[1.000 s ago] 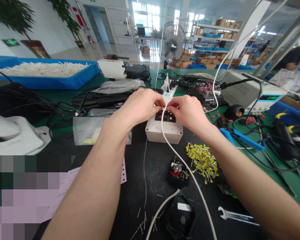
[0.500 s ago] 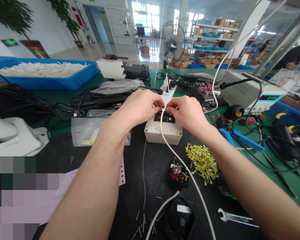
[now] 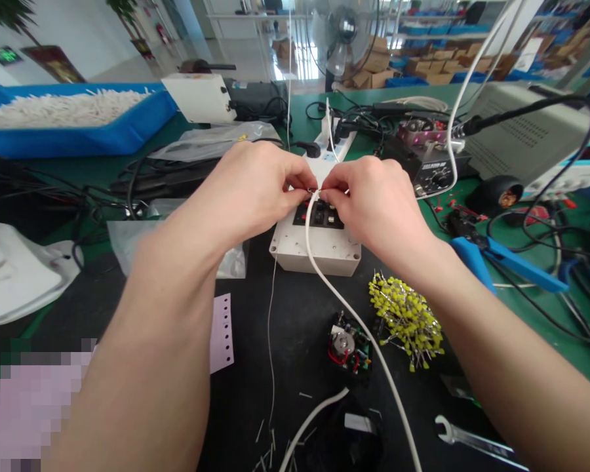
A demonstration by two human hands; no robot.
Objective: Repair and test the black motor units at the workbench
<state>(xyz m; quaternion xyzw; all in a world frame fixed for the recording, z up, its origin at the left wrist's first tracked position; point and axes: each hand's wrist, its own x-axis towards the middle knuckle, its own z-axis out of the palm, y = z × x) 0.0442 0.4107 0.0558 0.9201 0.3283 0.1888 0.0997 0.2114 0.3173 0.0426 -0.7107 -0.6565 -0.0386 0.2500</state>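
My left hand (image 3: 263,187) and my right hand (image 3: 378,196) meet over a pale box (image 3: 319,252), both closed in a pinch. Between their fingertips is the end of a white cable (image 3: 332,287), which hangs down over the box front and runs toward me. Small wire ends seem to show at the fingertips, too small to make out fully. Under the fingers, the box's top carries a black panel (image 3: 318,216) with red and dark parts. Nearer me lie an opened round device with a circuit board (image 3: 348,344) and a dark housing (image 3: 356,439).
Yellow-headed leaded parts (image 3: 406,318) lie in a pile right of the cable. A wrench (image 3: 472,439) and blue-handled pliers (image 3: 521,262) are at the right. A blue tray (image 3: 103,137) of white pieces stands back left. Behind the box sits a power strip (image 3: 324,151).
The view has tilted down and come slightly closer. Both hands keep their pinch at the cable end above the box, with little change between them.
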